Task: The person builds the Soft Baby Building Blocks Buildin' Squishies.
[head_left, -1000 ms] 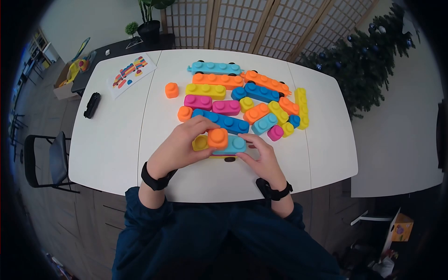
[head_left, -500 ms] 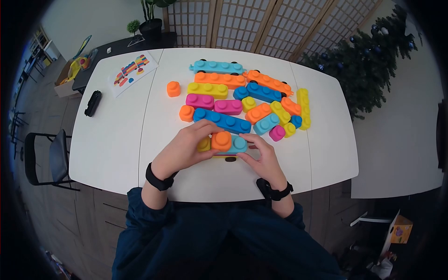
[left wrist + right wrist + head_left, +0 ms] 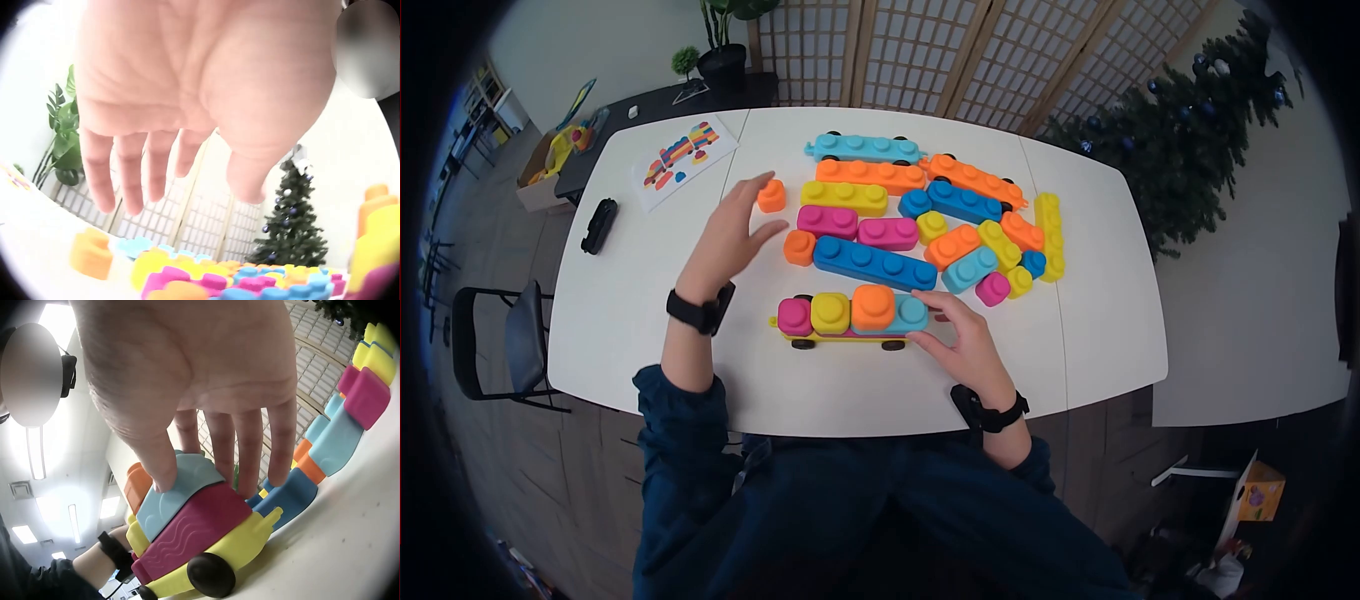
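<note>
Plastic, matte and stiff-looking, suggests the block wagon (image 3: 848, 337) on the near middle of the surface (image 3: 630, 330) is light and sturdy, though smooth faces could slip and black wheels (image 3: 211, 575) roll; its flat lower sides seem the safest hold. The right grip (image 3: 960, 335) pinches the light-blue block (image 3: 911, 313) at its right end, thumb in front, fingers behind. Yellow base, magenta layer (image 3: 200, 519), then magenta, yellow and orange studded blocks, orange highest. Farther off, the left grip (image 3: 725, 235) is spread, holding nothing, beside a loose orange cube (image 3: 771, 196).
</note>
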The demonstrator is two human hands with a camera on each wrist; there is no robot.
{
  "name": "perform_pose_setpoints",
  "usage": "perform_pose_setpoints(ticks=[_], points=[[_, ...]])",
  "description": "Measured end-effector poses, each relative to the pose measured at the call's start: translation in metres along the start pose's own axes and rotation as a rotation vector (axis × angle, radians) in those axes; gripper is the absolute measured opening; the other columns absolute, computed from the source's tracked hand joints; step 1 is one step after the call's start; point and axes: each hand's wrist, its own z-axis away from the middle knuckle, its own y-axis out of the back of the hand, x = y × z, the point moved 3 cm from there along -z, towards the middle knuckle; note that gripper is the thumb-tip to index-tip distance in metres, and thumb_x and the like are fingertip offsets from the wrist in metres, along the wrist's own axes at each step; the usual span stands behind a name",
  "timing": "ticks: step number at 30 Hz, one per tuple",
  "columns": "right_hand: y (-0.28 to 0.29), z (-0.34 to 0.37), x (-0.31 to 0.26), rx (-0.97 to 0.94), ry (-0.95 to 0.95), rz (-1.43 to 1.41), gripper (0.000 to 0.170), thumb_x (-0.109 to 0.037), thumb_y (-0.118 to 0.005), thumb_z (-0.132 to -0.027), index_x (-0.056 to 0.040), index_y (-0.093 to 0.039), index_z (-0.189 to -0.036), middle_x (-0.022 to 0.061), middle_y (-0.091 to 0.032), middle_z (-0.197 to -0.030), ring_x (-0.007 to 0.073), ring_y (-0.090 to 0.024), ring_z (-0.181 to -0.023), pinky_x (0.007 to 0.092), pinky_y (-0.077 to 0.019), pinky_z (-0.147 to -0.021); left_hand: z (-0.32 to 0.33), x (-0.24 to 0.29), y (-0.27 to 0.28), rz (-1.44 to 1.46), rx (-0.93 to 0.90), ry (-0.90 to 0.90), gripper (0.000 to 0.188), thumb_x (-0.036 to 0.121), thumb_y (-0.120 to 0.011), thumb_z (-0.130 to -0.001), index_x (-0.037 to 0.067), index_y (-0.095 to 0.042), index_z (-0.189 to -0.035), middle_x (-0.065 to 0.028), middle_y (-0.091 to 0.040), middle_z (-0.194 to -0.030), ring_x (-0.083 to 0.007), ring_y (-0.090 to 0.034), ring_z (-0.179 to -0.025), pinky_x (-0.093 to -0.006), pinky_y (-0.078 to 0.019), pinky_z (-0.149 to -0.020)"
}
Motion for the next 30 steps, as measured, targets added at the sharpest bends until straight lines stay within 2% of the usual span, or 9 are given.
perform_pose_setpoints(ticks=[2, 5, 7, 9, 12, 19, 23, 25, 30], points=[[0.0, 0.0, -0.001, -0.001, -0.005, -0.001, 0.05, -0.009, -0.08, -0.086, -0.0058, -0.063, -0.132, 0.0132, -0.068, -0.125, 0.0281, -0.069, -0.107, 0.035, -0.055, -0.095, -0.018, -0.027, -0.003, -0.146, 0.072, -0.046, 0.071, 0.016, -0.081, -0.086, 0.005, -0.046, -0.147, -0.0194, -0.059, -0.137, -0.0383, -0.056, -0.127, -0.0427, -0.048, -0.106], [-0.001, 0.001, -0.001, -0.007, -0.018, -0.007, 0.05, -0.01, -0.08, -0.086, -0.0062, -0.063, -0.132, 0.0136, -0.068, -0.125, 0.029, -0.069, -0.109, 0.0354, -0.0547, -0.095, -0.037, -0.052, -0.015, -0.234, -0.011, 0.003, 0.073, 0.012, -0.079, -0.086, 0.007, -0.044, -0.149, -0.0199, -0.058, -0.138, -0.0379, -0.055, -0.129, -0.0432, -0.0471, -0.108], [-0.001, 0.002, 0.001, -0.009, -0.027, -0.009, 0.05, -0.011, -0.08, -0.086, -0.0066, -0.063, -0.133, 0.0138, -0.068, -0.126, 0.03, -0.068, -0.11, 0.036, -0.0544, -0.096, -0.047, -0.063, -0.021, -0.217, -0.059, 0.059, 0.068, 0.008, -0.079, -0.084, 0.007, -0.047, -0.144, -0.0194, -0.06, -0.135, -0.0379, -0.058, -0.124, -0.0428, -0.0494, -0.105], [-0.001, 0.003, 0.005, -0.016, -0.012, 0.048, 0.054, -0.009, -0.081, -0.085, -0.0068, -0.062, -0.136, 0.0097, -0.067, -0.131, 0.0234, -0.067, -0.115, 0.035, -0.0536, -0.097, -0.052, -0.073, -0.025, -0.18, -0.142, 0.134, 0.061, 0.003, -0.078, -0.082, 0.006, -0.051, -0.137, -0.0183, -0.062, -0.13, -0.0365, -0.062, -0.118, -0.0418, -0.0515, -0.101], [-0.002, 0.005, 0.008, -0.002, 0.006, 0.051, 0.054, -0.009, -0.082, -0.085, -0.0069, -0.061, -0.136, 0.0108, -0.067, -0.132, 0.0254, -0.066, -0.118, 0.0359, -0.0524, -0.099, -0.049, -0.067, -0.021, -0.177, -0.117, 0.146, 0.055, -0.001, -0.076, -0.08, 0.005, -0.053, -0.13, -0.0174, -0.064, -0.124, -0.0351, -0.063, -0.115, -0.0404, -0.0528, -0.099], [0.014, -0.003, -0.005, -0.083, 0.023, 0.065, 0.057, -0.016, -0.083, -0.084, -0.0088, -0.062, -0.136, 0.0154, -0.065, -0.133, 0.0339, -0.06, -0.124, 0.0404, -0.0495, -0.104, -0.026, 0.044, 0.015, 0.111, 0.02, 0.015, 0.052, 0.0, -0.075, -0.079, 0.005, -0.058, -0.128, -0.0158, -0.066, -0.118, -0.0329, -0.066, -0.108, -0.0381, -0.0548, -0.094], [0.031, -0.018, -0.027, -0.009, 0.046, 0.063, 0.062, -0.016, -0.083, -0.084, -0.0086, -0.059, -0.141, 0.0146, -0.062, -0.139, 0.0321, -0.058, -0.128, 0.0405, -0.0472, -0.107, -0.004, 0.121, 0.011, 0.119, -0.034, -0.33, 0.048, 0.002, -0.074, -0.081, 0.003, -0.061, -0.128, -0.0143, -0.066, -0.119, -0.0309, -0.066, -0.108, -0.0361, -0.0544, -0.095], [0.035, -0.027, -0.042, 0.082, 0.145, 0.032, 0.061, -0.01, -0.082, -0.083, -0.0054, -0.06, -0.139, 0.0098, -0.065, -0.136, 0.0244, -0.064, -0.12, 0.0373, -0.0483, -0.104, 0.005, 0.139, 0.001, 0.156, -0.085, -0.318, 0.051, 0.003, -0.075, -0.081, 0.005, -0.06, -0.13, -0.0142, -0.066, -0.121, -0.033, -0.065, -0.111, -0.0381, -0.0536, -0.098], [0.028, -0.04, -0.049, 0.072, 0.185, 0.036, 0.056, -0.012, -0.081, -0.086, -0.0048, -0.06, -0.138, 0.0151, -0.064, -0.136, 0.0318, -0.062, -0.125, 0.0381, -0.0496, -0.104, 0.017, 0.157, -0.016, 0.176, -0.11, -0.415, 0.054, 0.006, -0.077, -0.082, 0.008, -0.06, -0.134, -0.0134, -0.064, -0.129, -0.0357, -0.063, -0.118, -0.0407, -0.052, -0.102]])
